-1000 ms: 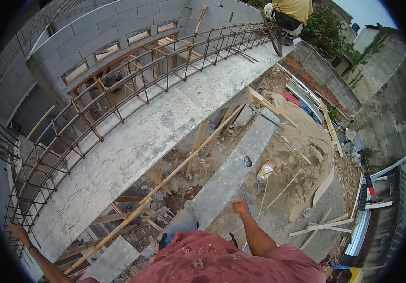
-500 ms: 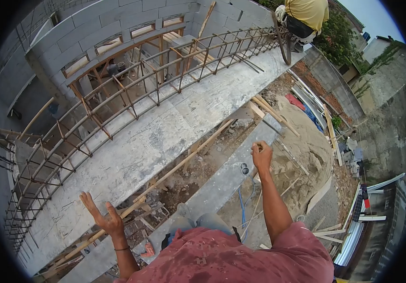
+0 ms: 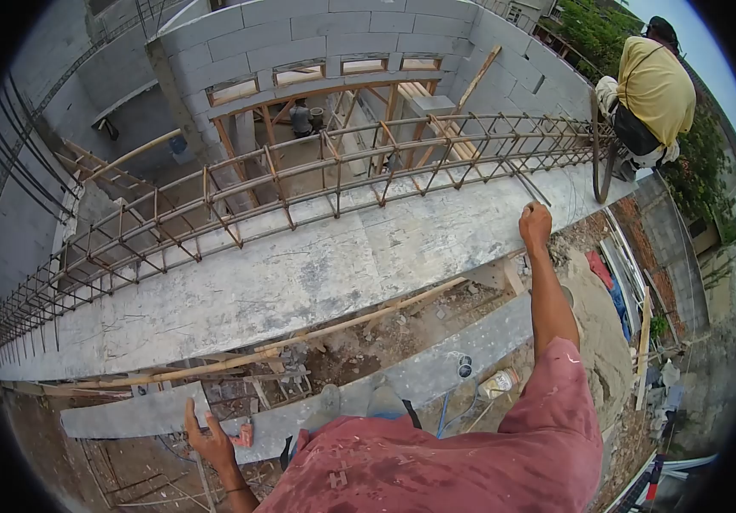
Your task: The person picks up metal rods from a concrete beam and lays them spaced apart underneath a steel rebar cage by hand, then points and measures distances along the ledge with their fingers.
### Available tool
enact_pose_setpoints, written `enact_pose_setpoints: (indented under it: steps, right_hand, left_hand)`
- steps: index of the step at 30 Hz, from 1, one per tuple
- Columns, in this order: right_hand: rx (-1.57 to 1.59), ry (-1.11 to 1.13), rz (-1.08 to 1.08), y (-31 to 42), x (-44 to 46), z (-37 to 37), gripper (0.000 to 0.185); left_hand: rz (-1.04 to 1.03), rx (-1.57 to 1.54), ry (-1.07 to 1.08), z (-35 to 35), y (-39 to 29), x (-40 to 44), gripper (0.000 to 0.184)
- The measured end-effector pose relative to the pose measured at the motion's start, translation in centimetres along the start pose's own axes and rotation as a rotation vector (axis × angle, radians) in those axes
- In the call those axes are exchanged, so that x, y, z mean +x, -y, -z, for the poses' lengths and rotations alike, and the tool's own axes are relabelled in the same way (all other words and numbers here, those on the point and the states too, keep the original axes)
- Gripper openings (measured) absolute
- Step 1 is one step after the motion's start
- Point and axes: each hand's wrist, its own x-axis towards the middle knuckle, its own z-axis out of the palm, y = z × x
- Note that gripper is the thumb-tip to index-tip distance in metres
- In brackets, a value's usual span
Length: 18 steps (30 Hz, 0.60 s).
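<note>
My right hand (image 3: 535, 224) reaches out over the wide grey formwork board (image 3: 317, 274), its fingers curled closed. It overlaps the ends of a few loose steel rods (image 3: 529, 185); whether the fingers grip them I cannot make out. A long rebar cage (image 3: 291, 192) of bars and square stirrups runs along the board's far side. Low on the left, my left hand (image 3: 210, 440) is held in the air with fingers apart and nothing in it. Close to it lies an orange-red object (image 3: 243, 434) on the narrow plank (image 3: 496, 332) under my feet.
A co-worker in a yellow shirt (image 3: 654, 90) sits at the cage's far right end. Another person (image 3: 301, 118) is down behind the cage. Below are rubble, a bamboo pole (image 3: 368, 315), a white bucket (image 3: 498, 384), blue cord (image 3: 443, 415) and a sand pile (image 3: 603, 342).
My view has swung left. My right hand has reached forward to the loose rods' ends. My left hand has dropped away from over the board, fingers still apart.
</note>
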Motion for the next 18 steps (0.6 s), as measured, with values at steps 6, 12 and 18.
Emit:
enact_pose_setpoints:
  steps: [6, 12, 18]
  right_hand:
    - [-0.273, 0.256, -0.192, -3.4, 8.8, -5.3, 0.043]
    - [-0.46, 0.271, -0.07, -3.8, 8.9, -8.0, 0.033]
    - [-0.602, 0.1, -0.121, -9.5, 11.4, -9.7, 0.032]
  left_hand:
    - [0.406, -0.128, 0.004, -2.3, 0.1, -12.4, 0.042]
    - [0.507, -0.003, 0.114, -2.6, -6.6, -15.7, 0.043]
    - [0.468, -0.118, 0.135, -4.1, -5.5, -16.2, 0.045]
